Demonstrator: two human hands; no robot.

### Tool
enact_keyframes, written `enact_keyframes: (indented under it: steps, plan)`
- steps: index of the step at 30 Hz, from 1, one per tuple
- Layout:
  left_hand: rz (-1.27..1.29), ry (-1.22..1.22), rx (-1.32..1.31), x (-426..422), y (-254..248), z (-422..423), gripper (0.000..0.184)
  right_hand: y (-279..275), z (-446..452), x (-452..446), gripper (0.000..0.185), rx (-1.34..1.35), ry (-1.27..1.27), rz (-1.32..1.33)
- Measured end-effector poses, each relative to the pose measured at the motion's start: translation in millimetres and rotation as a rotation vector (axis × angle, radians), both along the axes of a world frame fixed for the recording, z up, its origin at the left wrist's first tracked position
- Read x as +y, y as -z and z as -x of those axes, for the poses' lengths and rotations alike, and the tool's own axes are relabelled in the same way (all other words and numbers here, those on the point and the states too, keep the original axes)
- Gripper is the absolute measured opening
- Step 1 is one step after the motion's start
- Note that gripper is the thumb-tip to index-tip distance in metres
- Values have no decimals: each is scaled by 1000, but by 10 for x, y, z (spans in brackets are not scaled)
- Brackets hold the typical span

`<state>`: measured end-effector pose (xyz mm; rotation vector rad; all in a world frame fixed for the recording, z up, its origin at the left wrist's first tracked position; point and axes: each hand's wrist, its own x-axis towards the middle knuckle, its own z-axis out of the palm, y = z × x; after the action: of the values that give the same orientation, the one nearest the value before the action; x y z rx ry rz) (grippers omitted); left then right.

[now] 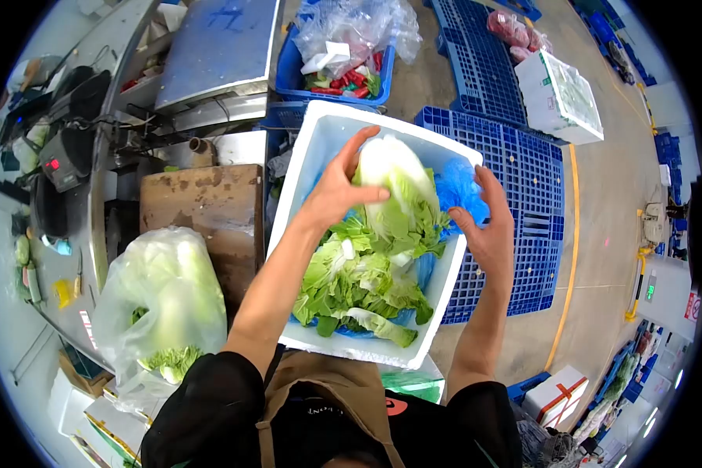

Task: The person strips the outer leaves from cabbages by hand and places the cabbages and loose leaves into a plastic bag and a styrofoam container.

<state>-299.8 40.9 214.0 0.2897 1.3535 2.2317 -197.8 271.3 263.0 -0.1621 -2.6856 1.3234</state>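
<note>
A white foam box (292, 171) stands in front of me, lined with a blue plastic bag (462, 187). Inside it lie loose green cabbage leaves (359, 285). Above them, at the far end, is a napa cabbage (398, 183) with a white base and pale green leaves. My left hand (343, 186) grips the cabbage's left side, thumb across its front and fingers partly hidden behind it. At the box's right rim, my right hand (487, 222) has its thumb and fingers apart, next to the blue bag and a little off the cabbage.
Left of the box, a clear bag of napa cabbages (168, 288) sits by a stained brown board (203, 210). Beyond is a blue crate (290, 70) with red peppers and plastic. Blue pallets (515, 226) lie on the right, with another white foam box (558, 97) on them.
</note>
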Motion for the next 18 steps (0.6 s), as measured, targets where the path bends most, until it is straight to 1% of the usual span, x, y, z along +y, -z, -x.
enact_keyframes:
  steps: [1, 2, 3, 4, 5, 7, 8, 9, 11, 13, 15, 17, 18]
  plan:
    - [26, 22, -52, -30, -137, 35, 91, -78, 32, -42, 82, 14, -67, 203]
    - [64, 2, -99, -32, -286, 19, 90, -58, 76, -78, 107, -71, -109, 410]
    - [101, -23, -154, -21, -415, -22, 89, -17, 103, -163, 112, -110, -119, 462]
    - [193, -8, -158, -24, -460, -30, 81, 42, 89, -265, 107, -166, -179, 605]
    - [200, -13, -165, -28, -541, -79, 86, 114, 74, -377, 101, -222, -242, 747]
    - [335, -11, -95, -61, -735, -199, 93, 271, -44, -600, 91, -249, -151, 892]
    - [359, 42, -26, -83, -690, -238, 99, 390, -116, -682, 86, -266, -104, 959]
    - [440, 117, 26, -180, -864, -321, 99, 588, -219, -694, 67, -197, -99, 1043]
    - [317, 240, -100, -381, -1103, -446, 95, 794, -446, -838, 59, -92, 181, 1362]
    - [398, 181, -2, -472, -1149, -564, 90, 857, -582, -903, 51, -105, 136, 1554]
    - [447, 146, 101, -535, -1194, -699, 84, 910, -634, -965, 49, -73, 117, 1604]
    - [407, 163, 85, -564, -1208, -813, 84, 639, -690, -1147, 49, -63, 97, 1632]
    - [417, 156, 127, -587, -1208, -856, 83, 546, -711, -1229, 49, -46, 22, 1642]
